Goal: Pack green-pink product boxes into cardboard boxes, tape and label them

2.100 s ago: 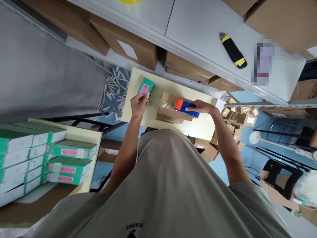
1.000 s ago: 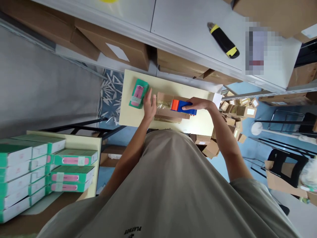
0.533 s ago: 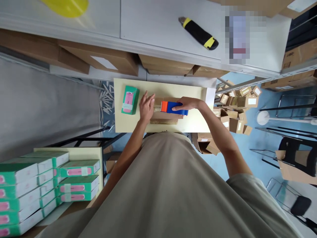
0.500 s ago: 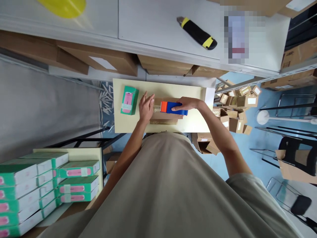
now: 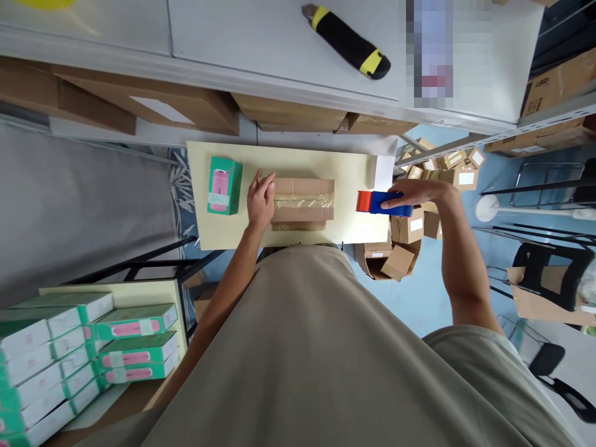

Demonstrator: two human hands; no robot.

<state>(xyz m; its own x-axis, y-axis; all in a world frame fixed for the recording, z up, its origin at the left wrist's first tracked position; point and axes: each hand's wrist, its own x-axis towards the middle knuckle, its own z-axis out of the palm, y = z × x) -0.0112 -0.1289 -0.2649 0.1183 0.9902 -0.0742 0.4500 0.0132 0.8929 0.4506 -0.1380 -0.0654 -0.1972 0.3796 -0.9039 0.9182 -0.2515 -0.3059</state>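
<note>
A small brown cardboard box (image 5: pixel 302 202) lies on a pale yellow table (image 5: pixel 288 164), with a strip of clear tape along its top. My left hand (image 5: pixel 261 198) rests flat against the box's left end, fingers stretched out. My right hand (image 5: pixel 416 191) grips a blue and orange tape dispenser (image 5: pixel 382 203), held off the box's right end near the table's right edge. A green box with a pink picture (image 5: pixel 224 185) stands on the table left of my left hand.
A black and yellow utility knife (image 5: pixel 347 42) lies on the white shelf (image 5: pixel 261 37) above. Brown cartons (image 5: pixel 153 102) sit under that shelf. Several small cardboard boxes (image 5: pixel 410 226) fill the floor at right. Stacked green boxes (image 5: pixel 84 338) are at lower left. Black chairs (image 5: pixel 549 273) stand far right.
My right hand has drawn the tape dispenser rightward off the box to the table's right edge. My left hand stays at the box's left end. The view has shifted.
</note>
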